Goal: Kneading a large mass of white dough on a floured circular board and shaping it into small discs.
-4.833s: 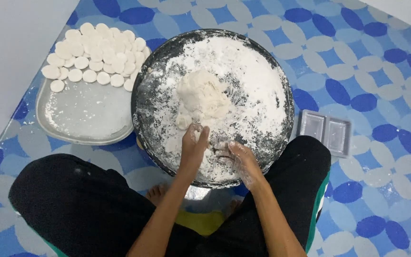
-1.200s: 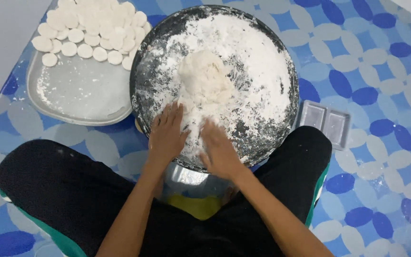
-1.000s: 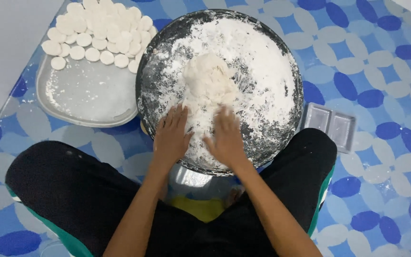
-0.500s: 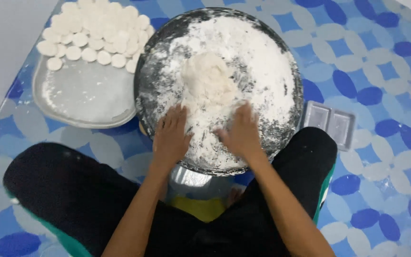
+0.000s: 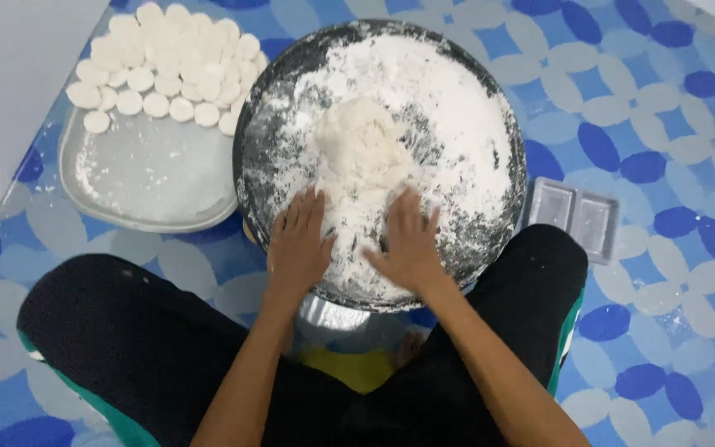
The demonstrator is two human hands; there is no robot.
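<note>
While both palms are pressed flat on the floured near part of the round dark pan (image 5: 490, 248), the dough lump (image 5: 362, 149) lies just beyond the fingertips, at the pan's middle. The loose flour is best gathered with even, inward pressure from both sides, so that nothing is pushed over the near rim. The left hand (image 5: 299, 244) is laid palm down with fingers spread apart and pointing far; nothing is gripped. The right hand (image 5: 410, 244) is set likewise, fingers splayed, empty. Both forearms are stretched forward between the knees. A metal tray (image 5: 151, 178) with white dough discs (image 5: 167, 62) sits to the left on the floor.
</note>
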